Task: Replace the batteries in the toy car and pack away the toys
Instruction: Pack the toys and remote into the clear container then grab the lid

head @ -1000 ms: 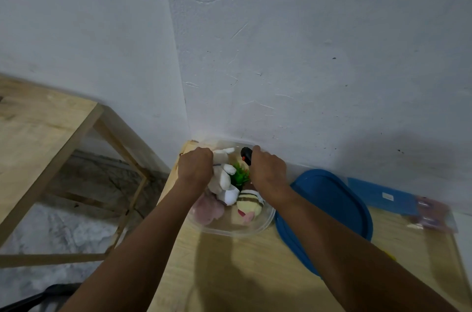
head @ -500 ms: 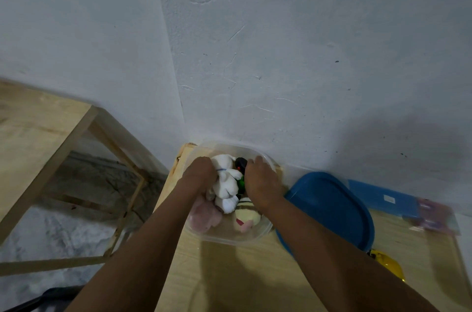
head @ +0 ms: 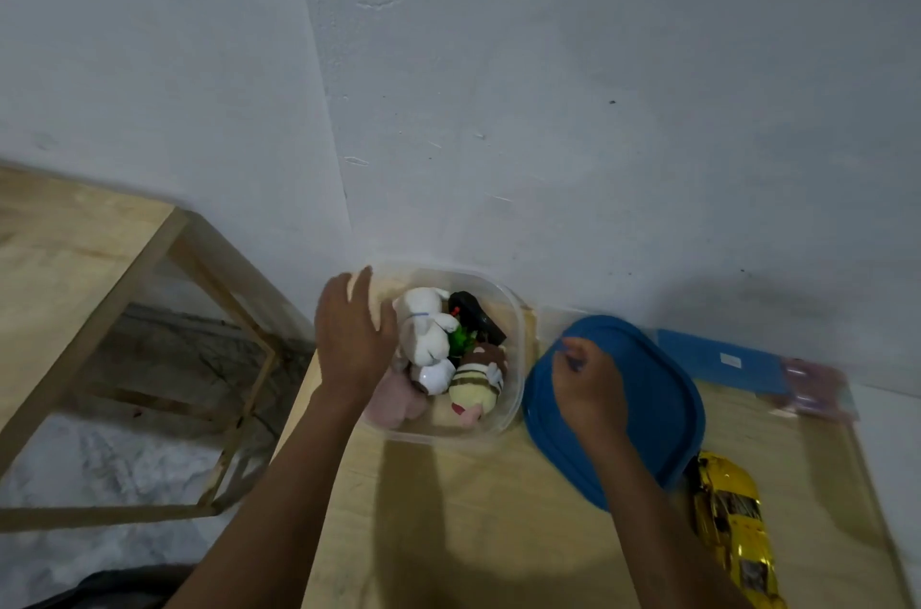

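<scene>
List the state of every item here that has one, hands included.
clear container, open, lid off, holding plush toys.
blue lid, off, lying right of the container.
yellow toy car, on the table, not packed.
left hand, open at the container's left rim.
right hand, grips the lid's far edge.

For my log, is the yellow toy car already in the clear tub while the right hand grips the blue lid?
No: in the head view the yellow toy car lies on the table, outside the clear tub; the right hand does grip the blue lid.
</scene>
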The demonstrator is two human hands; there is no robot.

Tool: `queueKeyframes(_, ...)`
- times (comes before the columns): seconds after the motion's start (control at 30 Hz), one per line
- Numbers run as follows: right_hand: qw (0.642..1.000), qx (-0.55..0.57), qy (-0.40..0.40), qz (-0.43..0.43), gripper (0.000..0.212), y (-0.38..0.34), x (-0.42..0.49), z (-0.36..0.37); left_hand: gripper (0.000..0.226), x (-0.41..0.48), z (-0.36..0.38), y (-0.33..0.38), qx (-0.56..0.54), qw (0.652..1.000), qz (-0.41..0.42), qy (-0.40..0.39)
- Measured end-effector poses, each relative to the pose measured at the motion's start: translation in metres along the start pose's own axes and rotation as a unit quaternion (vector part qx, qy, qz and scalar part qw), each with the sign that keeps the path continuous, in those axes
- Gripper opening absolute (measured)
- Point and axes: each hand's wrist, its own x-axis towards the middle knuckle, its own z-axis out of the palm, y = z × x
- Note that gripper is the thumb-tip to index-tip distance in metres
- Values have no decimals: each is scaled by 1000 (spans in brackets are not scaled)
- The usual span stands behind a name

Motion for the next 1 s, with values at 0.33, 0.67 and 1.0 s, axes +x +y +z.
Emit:
queueKeyframes(0.33, 974, -106, -67, 189, 62, 72, -48, -31, 84, -42, 6, 2, 106, 988, -71, -89)
queueKeyframes(0.67, 962, -112, -62, 241, 53, 84, -70, -42, 95, -39, 6, 4, 50, 988, -108, -97)
queueKeyframes(1.0, 954, -48, -19, 296, 75, 109, -62, -29, 61, -37, 7, -7, -9, 980, -176, -91)
